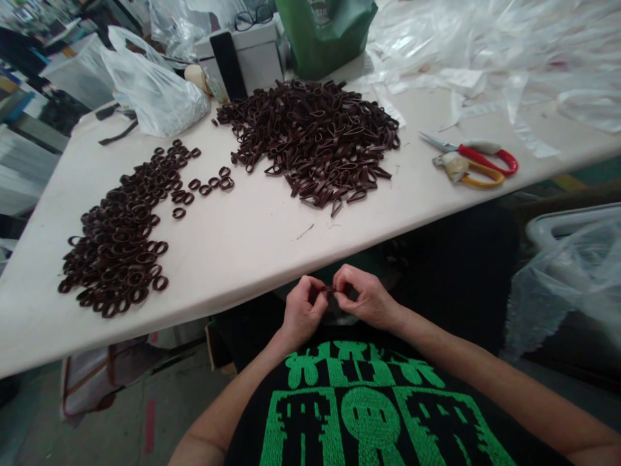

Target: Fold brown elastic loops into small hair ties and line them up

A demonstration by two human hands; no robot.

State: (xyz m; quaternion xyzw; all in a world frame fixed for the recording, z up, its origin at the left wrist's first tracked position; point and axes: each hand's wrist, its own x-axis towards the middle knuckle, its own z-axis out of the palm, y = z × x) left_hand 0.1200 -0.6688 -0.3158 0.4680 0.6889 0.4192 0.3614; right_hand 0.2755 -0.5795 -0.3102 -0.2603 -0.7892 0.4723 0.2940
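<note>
My left hand point(306, 304) and my right hand point(365, 294) meet just off the table's front edge, above my lap. Between their pinched fingertips is a small dark brown loop point(330, 289), mostly covered by the fingers. Beyond them on the table lies a big heap of flattened dark brown loops point(330, 142), some pointed like teardrops. To the left spreads a second heap of rounder brown rings point(121, 239), with several loose ones trailing toward the middle.
On the right of the white table point(233, 239) lie scissors with red handles point(490, 155) and a yellow-handled cutting tool point(468, 171). Behind stand a white plastic bag point(155, 87), a grey box point(259, 55) with glasses on it, and a green bag point(325, 39). Clear plastic point(567, 278) hangs low right.
</note>
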